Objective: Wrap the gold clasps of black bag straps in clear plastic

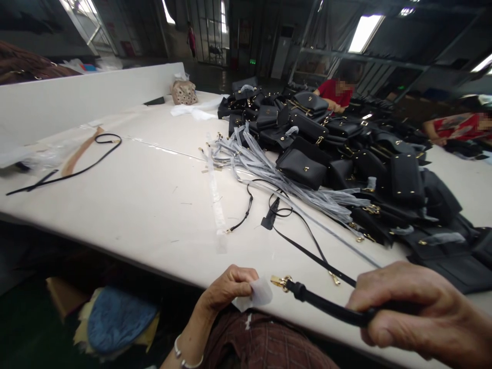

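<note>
My left hand is closed on a small white sheet, thin like paper or film, at the table's near edge. On the right, my right hand grips a black bag strap. A gold clasp at the strap's end points left, toward the sheet. Beyond the hands, thin black straps with gold hardware lie loosely curled on the table. A small black flat piece rests among them. Part of the gripped strap is hidden inside my right hand.
Black handbags are heaped at the right and back, beside a bundle of plastic-wrapped straps. Another strap lies at far left on the white table. A blue-covered stool stands below. Two people in red work across the table.
</note>
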Demonstrator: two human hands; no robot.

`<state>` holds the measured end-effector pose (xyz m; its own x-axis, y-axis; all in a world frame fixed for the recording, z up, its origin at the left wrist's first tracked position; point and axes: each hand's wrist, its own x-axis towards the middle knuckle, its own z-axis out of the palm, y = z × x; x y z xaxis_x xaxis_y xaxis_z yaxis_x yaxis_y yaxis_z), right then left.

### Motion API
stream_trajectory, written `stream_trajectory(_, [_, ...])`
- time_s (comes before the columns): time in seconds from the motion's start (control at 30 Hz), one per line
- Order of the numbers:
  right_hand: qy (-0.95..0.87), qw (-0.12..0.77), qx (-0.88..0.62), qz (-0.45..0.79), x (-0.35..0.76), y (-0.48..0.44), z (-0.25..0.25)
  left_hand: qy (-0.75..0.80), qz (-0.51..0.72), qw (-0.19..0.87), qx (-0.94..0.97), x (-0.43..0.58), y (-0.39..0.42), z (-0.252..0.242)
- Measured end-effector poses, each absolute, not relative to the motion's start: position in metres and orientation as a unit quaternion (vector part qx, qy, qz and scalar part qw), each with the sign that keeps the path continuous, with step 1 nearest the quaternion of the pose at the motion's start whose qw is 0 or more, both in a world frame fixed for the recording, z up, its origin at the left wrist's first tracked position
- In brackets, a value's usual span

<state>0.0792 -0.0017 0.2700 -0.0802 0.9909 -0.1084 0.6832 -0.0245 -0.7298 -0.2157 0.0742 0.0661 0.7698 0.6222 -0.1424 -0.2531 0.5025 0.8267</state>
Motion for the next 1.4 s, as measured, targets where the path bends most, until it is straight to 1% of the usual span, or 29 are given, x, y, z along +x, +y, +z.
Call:
stream_trajectory(0.2, [-0.656, 0.205, -0.608, 0.397, 0.06, 0.013, 0.286, 0.212, 0.263, 0.839, 0.426, -0.217, 0.07, 0.067])
stream_trajectory(0.43, [-0.628, 0.204, -0.641, 0.392, 0.057, 0.009, 0.281, 0.194, 0.26, 0.843, 0.43, -0.215, 0.069, 0.07])
stream_trajectory(0.53, [-0.615, 0.186, -0.614, 0.458, 0.054, 0.014, 0.282, 0.196, 0.251, 0.843, 0.433, -0.213, 0.07, 0.075])
stream_trajectory(0.6, [-0.601, 0.158, -0.594, 0.511, 0.051, 0.019, 0.28, 0.199, 0.236, 0.846, 0.435, -0.211, 0.071, 0.079])
stream_trajectory(0.67, [-0.59, 0.127, -0.592, 0.535, 0.051, 0.023, 0.276, 0.205, 0.206, 0.853, 0.434, -0.21, 0.071, 0.084])
stream_trajectory(0.8, [-0.608, 0.088, -0.592, 0.522, 0.055, 0.029, 0.268, 0.218, 0.156, 0.867, 0.42, -0.205, 0.072, 0.088])
stream_trajectory(0.93, [-0.648, 0.071, -0.589, 0.478, 0.062, 0.031, 0.261, 0.235, 0.148, 0.864, 0.419, -0.197, 0.073, 0.087])
stream_trajectory(1.03, [-0.67, 0.041, -0.612, 0.417, 0.064, 0.029, 0.25, 0.261, 0.153, 0.838, 0.454, -0.189, 0.076, 0.088])
stream_trajectory(1.17, [-0.707, 0.008, -0.637, 0.308, 0.058, 0.029, 0.23, 0.292, 0.15, 0.793, 0.514, -0.179, 0.08, 0.096])
stream_trajectory(1.23, [-0.71, -0.011, -0.646, 0.279, 0.051, 0.03, 0.221, 0.298, 0.14, 0.775, 0.54, -0.174, 0.081, 0.101])
stream_trajectory(1.3, [-0.703, -0.011, -0.651, 0.287, 0.045, 0.033, 0.213, 0.301, 0.136, 0.758, 0.563, -0.169, 0.081, 0.107])
stream_trajectory(1.4, [-0.672, 0.024, -0.645, 0.363, 0.043, 0.038, 0.204, 0.314, 0.146, 0.728, 0.591, -0.165, 0.078, 0.11])
